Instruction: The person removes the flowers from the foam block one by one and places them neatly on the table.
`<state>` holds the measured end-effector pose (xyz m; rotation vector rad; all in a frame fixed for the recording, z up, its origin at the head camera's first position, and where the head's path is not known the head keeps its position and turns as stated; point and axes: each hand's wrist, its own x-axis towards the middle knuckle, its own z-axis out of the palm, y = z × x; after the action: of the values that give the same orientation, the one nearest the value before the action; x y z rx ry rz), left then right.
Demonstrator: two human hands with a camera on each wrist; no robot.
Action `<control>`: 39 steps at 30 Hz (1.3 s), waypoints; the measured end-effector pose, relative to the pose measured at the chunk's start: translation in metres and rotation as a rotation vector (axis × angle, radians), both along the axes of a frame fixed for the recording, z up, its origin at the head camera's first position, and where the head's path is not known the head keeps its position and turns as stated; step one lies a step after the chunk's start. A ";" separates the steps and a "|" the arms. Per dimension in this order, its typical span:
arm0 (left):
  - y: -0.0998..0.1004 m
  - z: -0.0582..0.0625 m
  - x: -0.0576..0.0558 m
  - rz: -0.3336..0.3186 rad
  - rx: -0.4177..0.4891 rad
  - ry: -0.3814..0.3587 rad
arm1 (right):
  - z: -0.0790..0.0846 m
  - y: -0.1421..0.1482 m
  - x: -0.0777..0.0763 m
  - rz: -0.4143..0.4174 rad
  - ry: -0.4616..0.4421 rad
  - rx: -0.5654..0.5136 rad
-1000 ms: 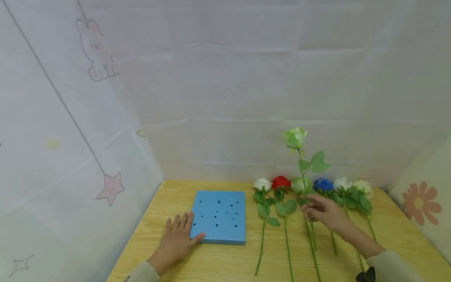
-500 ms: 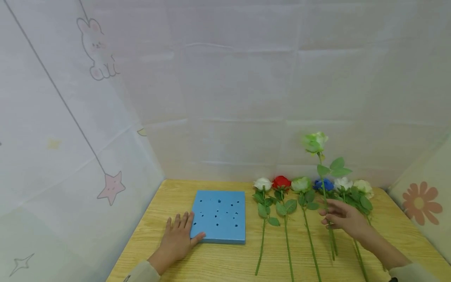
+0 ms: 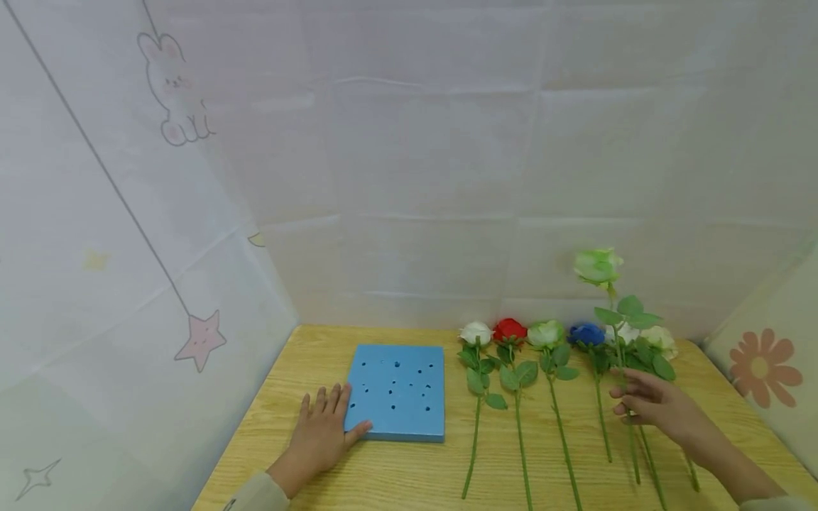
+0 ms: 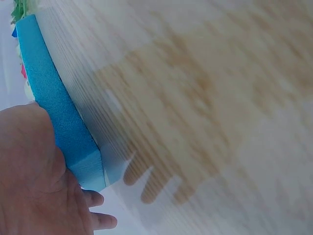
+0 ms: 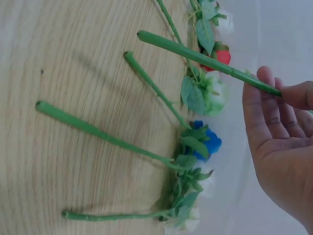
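Observation:
My right hand (image 3: 664, 408) pinches the stem of a pale green artificial rose (image 3: 598, 266) between thumb and fingers. The rose stands upright, bloom on top, over the right side of the table. In the right wrist view its bare stem end (image 5: 171, 45) points away from the palm. My left hand (image 3: 319, 429) lies with fingers spread at the left edge of a blue foam block (image 3: 409, 419) dotted with small holes. The left wrist view has the thumb side of that hand (image 4: 29, 171) against the side wall of the block (image 4: 63, 98).
Across the back right of the wooden table (image 3: 415, 479) lie several roses: white (image 3: 476, 333), red (image 3: 509, 331), green (image 3: 545, 334), blue (image 3: 586, 333), another white, and cream (image 3: 658, 339). Their stems point toward me. A pale cloth (image 3: 409, 177) hangs behind.
My right hand has carried the upright green rose rightward, from over the lying green rose past the blue one to near the second white one. My left hand and the foam block stay put.

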<state>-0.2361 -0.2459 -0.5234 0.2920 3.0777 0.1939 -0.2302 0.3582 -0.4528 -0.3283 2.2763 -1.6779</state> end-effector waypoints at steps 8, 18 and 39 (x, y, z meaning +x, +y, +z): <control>0.000 -0.005 -0.003 0.007 0.002 0.013 | -0.008 0.019 0.003 -0.047 0.012 0.056; 0.000 -0.003 -0.001 0.007 0.003 0.018 | -0.015 0.052 0.009 0.010 0.034 -0.057; 0.000 -0.007 -0.003 -0.001 0.007 0.028 | -0.031 0.112 0.018 -0.055 0.026 0.100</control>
<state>-0.2395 -0.2462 -0.5302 0.2991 3.1053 0.2029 -0.2123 0.4700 -0.4841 -0.2692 2.3992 -1.5873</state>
